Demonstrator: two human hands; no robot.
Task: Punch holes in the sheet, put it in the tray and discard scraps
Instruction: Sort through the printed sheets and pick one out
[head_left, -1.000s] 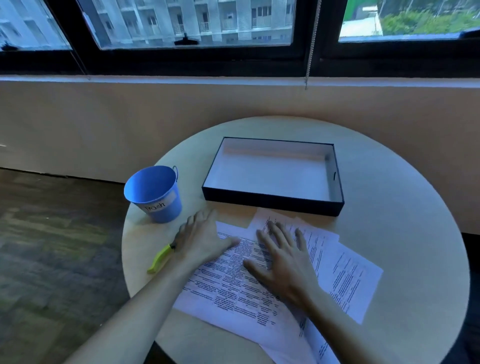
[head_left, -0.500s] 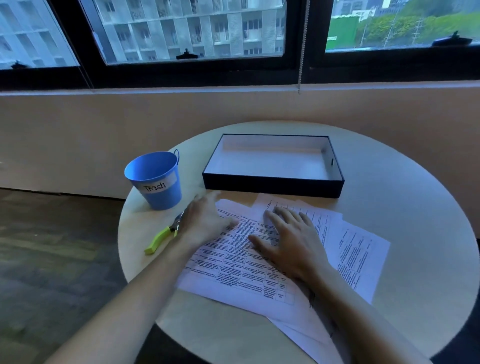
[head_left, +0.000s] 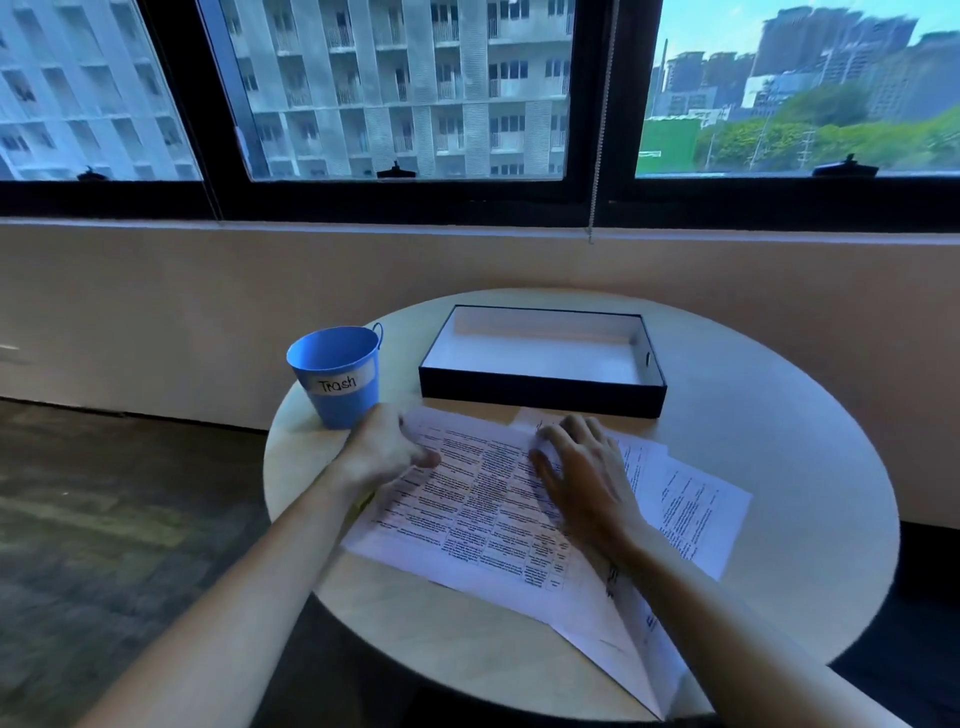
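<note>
1. Left hand (head_left: 387, 452) sits at the left edge of the top sheet (head_left: 483, 504), thumb pointing out across the print. Its fingers are blurred and look bent downward, and I cannot tell whether they grip anything.
2. Right hand (head_left: 582, 467) is palm down on that same sheet, fingers loosely spread and pressing the paper. The fingertips (head_left: 545, 434) reach the sheet's far edge.
3. That printed page lies at an angle in the middle of the round table (head_left: 769, 415), on top of the other sheets (head_left: 691, 504), which fan out to the right beneath it.
4. One corner of the pile runs right down to the near edge of the table, under the right forearm.
5. A sliver of yellow-green (head_left: 365, 502) peeks out from under the left wrist, too little of it showing to say what it is.
6. Over at the far edge of the table sits the tray (head_left: 540, 396), dark walls and pale floor, its front wall just beyond the paper.
7. At the left edge stands the blue bucket (head_left: 335, 374) labelled "Trash", upright, just beside the left hand's knuckles.
8. Behind the table are a beige wall and black-framed windows.
</note>
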